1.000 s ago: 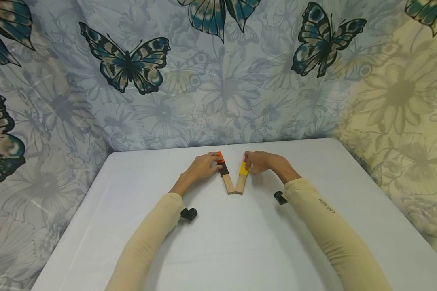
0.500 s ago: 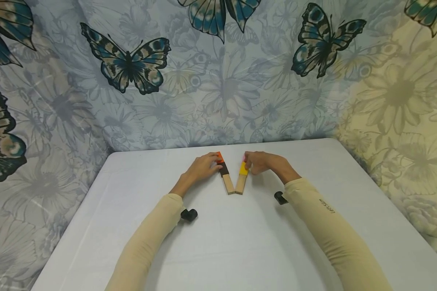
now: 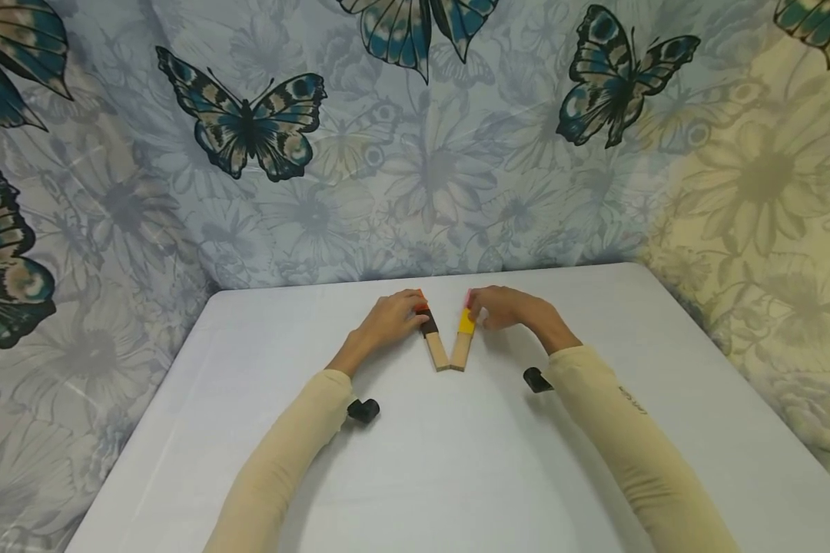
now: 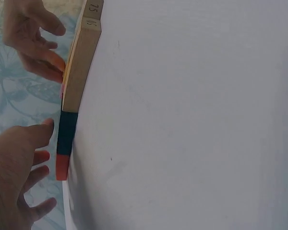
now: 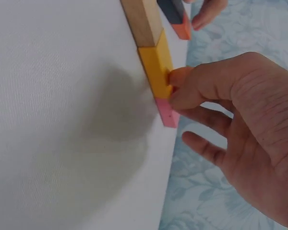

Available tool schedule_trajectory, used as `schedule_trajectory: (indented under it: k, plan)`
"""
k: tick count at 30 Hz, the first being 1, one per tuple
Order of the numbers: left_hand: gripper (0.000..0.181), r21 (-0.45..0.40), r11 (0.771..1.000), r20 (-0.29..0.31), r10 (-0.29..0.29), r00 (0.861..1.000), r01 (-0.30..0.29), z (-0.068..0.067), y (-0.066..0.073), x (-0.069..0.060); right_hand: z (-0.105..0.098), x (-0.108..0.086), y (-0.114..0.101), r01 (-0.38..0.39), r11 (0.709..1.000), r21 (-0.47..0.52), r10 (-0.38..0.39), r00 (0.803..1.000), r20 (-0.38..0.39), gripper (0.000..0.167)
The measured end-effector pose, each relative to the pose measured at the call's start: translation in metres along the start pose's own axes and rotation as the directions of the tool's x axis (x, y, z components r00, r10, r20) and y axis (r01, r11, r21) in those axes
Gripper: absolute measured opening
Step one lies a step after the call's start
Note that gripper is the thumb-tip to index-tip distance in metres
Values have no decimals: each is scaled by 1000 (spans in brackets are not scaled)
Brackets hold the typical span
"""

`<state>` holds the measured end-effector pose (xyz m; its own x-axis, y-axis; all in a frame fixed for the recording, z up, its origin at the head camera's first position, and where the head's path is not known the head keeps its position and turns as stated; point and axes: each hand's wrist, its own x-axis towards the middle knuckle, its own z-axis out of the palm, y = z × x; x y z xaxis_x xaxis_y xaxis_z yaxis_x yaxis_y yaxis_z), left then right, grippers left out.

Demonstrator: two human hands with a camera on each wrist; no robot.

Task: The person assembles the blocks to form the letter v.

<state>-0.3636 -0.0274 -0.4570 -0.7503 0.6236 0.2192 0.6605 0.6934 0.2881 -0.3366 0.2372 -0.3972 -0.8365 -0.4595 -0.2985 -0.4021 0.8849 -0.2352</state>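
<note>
Two rows of blocks lie in a V on the white table. Its left row has a plain wooden block, a dark block and an orange-red block. In the right row a plain wooden block meets a yellow block and a pink block. My left hand is at the outer side of the dark and orange-red blocks, fingers spread. Beside the yellow and pink blocks is my right hand, thumb and index fingertips close together at their edge; whether they touch is hard to tell.
The white table ends just behind the hands, at a butterfly-and-flower patterned cloth. Black wrist cameras hang at both sleeves. Handwritten numbers mark the wooden blocks' end faces.
My right hand has eased slightly to the right, so more of the pink block shows. The left hand and the V of blocks keep their arrangement; the head view shifts slightly.
</note>
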Motion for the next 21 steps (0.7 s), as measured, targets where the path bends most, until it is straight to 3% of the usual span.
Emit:
schedule_trajectory:
  k: [5,12,21]
  plan:
    - [37,29,1000,18,3,1000,-4,-1,4,4,0,-1,1,44,999,-7,-44,998,-37,41]
    - [35,33,999,37,4,999,-5,2,5,5,3,-3,-1,12,999,-32,-11,1000,20,40]
    - [32,53,999,45,-6,999,4,2,7,3,8,-2,2,36,999,-13,-36,999,15,40]
